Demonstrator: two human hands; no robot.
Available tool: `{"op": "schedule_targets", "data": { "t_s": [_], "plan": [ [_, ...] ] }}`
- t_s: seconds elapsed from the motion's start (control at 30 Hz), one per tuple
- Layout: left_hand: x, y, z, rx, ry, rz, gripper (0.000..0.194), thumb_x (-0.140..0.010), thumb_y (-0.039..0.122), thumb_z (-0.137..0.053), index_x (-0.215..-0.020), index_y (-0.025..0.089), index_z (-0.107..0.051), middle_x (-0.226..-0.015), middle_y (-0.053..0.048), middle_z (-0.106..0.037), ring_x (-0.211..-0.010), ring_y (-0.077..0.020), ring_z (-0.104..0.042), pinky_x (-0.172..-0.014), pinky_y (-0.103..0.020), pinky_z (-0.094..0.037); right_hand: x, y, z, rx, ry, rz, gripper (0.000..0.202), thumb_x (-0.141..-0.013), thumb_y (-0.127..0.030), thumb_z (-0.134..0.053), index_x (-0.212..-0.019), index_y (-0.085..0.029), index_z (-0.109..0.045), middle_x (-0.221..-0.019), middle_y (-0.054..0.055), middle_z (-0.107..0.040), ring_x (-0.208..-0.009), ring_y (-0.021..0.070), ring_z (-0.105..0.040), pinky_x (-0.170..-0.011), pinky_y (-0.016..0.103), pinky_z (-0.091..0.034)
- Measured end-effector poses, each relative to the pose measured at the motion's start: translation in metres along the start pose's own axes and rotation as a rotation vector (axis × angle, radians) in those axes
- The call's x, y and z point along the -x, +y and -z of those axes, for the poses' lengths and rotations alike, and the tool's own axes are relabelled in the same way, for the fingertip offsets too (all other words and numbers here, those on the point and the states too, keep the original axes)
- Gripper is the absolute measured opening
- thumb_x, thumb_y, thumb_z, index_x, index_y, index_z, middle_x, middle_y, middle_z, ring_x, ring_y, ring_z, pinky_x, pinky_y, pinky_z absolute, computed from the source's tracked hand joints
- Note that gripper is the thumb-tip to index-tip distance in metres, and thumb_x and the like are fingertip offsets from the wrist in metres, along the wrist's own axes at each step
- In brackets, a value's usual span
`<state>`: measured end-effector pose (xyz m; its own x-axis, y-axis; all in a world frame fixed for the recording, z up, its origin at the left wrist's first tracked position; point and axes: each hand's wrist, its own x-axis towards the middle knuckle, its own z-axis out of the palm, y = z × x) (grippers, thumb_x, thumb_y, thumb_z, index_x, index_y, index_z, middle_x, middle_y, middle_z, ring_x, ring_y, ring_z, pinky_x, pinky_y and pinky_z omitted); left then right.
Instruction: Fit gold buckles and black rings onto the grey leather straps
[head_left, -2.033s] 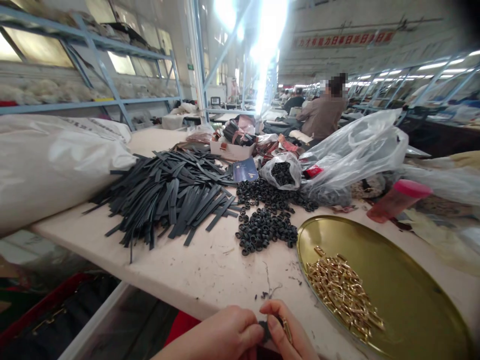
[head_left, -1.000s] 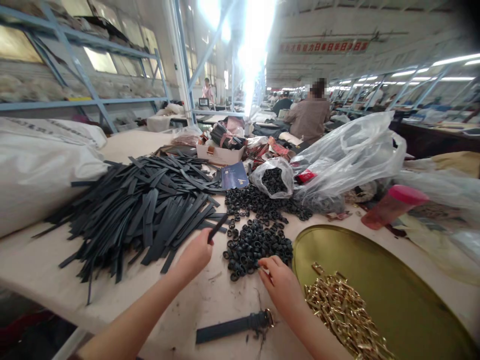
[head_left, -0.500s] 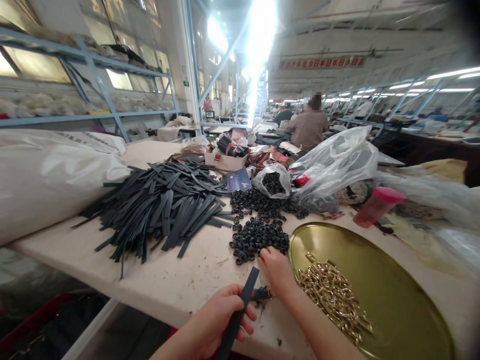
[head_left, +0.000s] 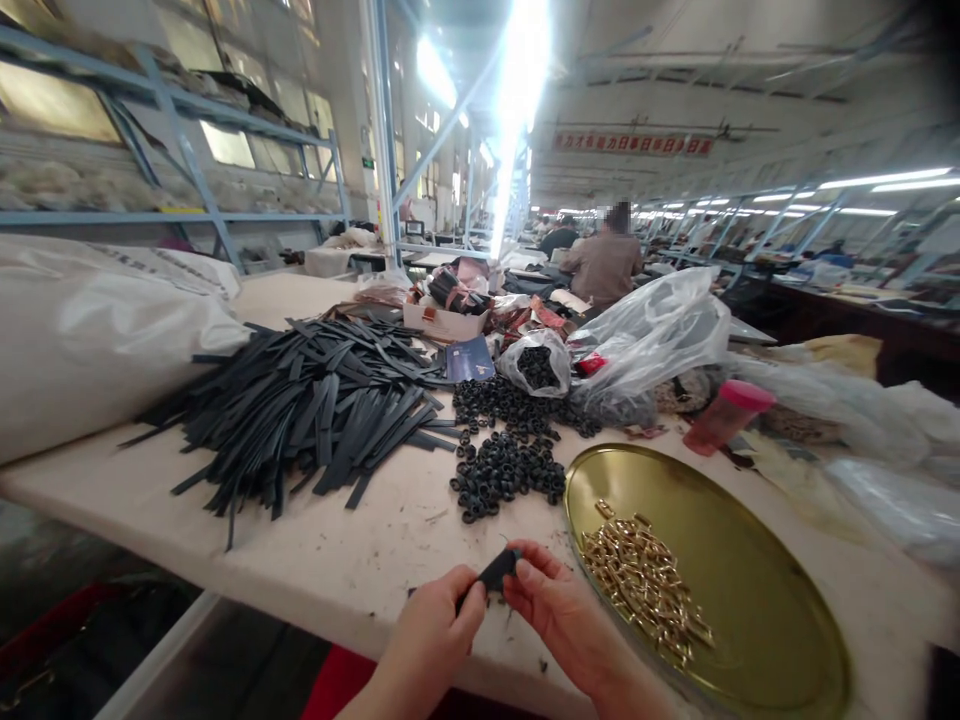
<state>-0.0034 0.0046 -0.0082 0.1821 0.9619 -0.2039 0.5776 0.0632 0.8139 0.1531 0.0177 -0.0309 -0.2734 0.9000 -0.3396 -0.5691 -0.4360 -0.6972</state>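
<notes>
Low over the table's front edge, a short black strap (head_left: 496, 570) is stretched between my two hands. My left hand (head_left: 435, 625) pinches its near end between thumb and fingers. At the other end, my right hand (head_left: 551, 605) has its fingers closed; whether a small loop is in them too is hidden. Just beyond lies a heap of small black strap loops (head_left: 510, 472). Right of my hands, small gold-coloured metal fittings (head_left: 646, 580) are piled on an oval gold tray (head_left: 757, 570). A big bunch of loose black strips (head_left: 300, 410) covers the table's left part.
A plastic bag of loops (head_left: 535, 366) and a blue card (head_left: 470, 358) lie behind the heap. A pink-lidded jar (head_left: 726, 418) stands beyond the tray. Clear plastic bags (head_left: 660, 330) spread at the back right; a large white sack (head_left: 105, 350) bulges at left. A person (head_left: 606, 262) sits farther off.
My right hand has come back from the heap of loops to the strap in my left hand and closed on its end. The strap has tipped from steep to flatter. The view has shifted slightly.
</notes>
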Motion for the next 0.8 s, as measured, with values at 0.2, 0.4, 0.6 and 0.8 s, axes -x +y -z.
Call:
{"op": "schedule_targets", "data": {
  "t_s": [0.2,0.4,0.6,0.8],
  "plan": [
    [0.008,0.007,0.011,-0.164,-0.122,-0.124,0.026,-0.083,0.029,-0.036,-0.075,0.020,-0.059,-0.073,-0.002,-0.064,-0.067,-0.0159,-0.056,-0.060,-0.022,-0.034,0.006,-0.004,0.003,0.390,-0.058,0.088,0.017,-0.064,-0.021,-0.071,-0.079,-0.016,-0.065,-0.065,-0.004,-0.060,-0.060,0.0082,-0.050,-0.061,0.020,-0.039],
    [-0.001,0.007,-0.008,-0.020,-0.111,-0.024,0.033,-0.087,0.041,-0.025,-0.095,0.018,-0.047,-0.072,-0.002,-0.062,-0.066,-0.0171,-0.056,-0.060,-0.023,-0.036,0.007,0.002,-0.004,0.498,-0.037,0.099,0.019,-0.064,-0.031,-0.070,-0.071,-0.015,-0.061,-0.055,-0.005,-0.053,-0.052,0.0084,-0.045,-0.054,0.022,-0.036],
    [-0.023,0.002,-0.016,0.068,-0.112,-0.094,0.029,-0.083,0.041,-0.030,-0.078,0.020,-0.050,-0.069,0.001,-0.056,-0.067,-0.0152,-0.053,-0.062,-0.022,-0.036,0.000,-0.035,0.021,1.165,-0.050,0.213,0.018,-0.076,-0.033,-0.056,-0.084,-0.018,-0.061,-0.069,-0.001,-0.062,-0.062,0.0128,-0.055,-0.054,0.021,-0.040],
    [-0.036,-0.002,-0.025,0.157,-0.072,-0.041,0.032,-0.082,0.045,-0.033,-0.062,0.021,-0.039,-0.054,0.006,-0.035,-0.057,-0.0122,-0.041,-0.052,-0.020,-0.030,-0.053,-0.118,0.082,1.977,0.544,0.244,0.014,-0.078,-0.014,-0.048,-0.078,-0.010,-0.061,-0.085,0.017,-0.063,-0.081,0.0258,-0.059,-0.069,0.034,-0.040]
  ]
}}
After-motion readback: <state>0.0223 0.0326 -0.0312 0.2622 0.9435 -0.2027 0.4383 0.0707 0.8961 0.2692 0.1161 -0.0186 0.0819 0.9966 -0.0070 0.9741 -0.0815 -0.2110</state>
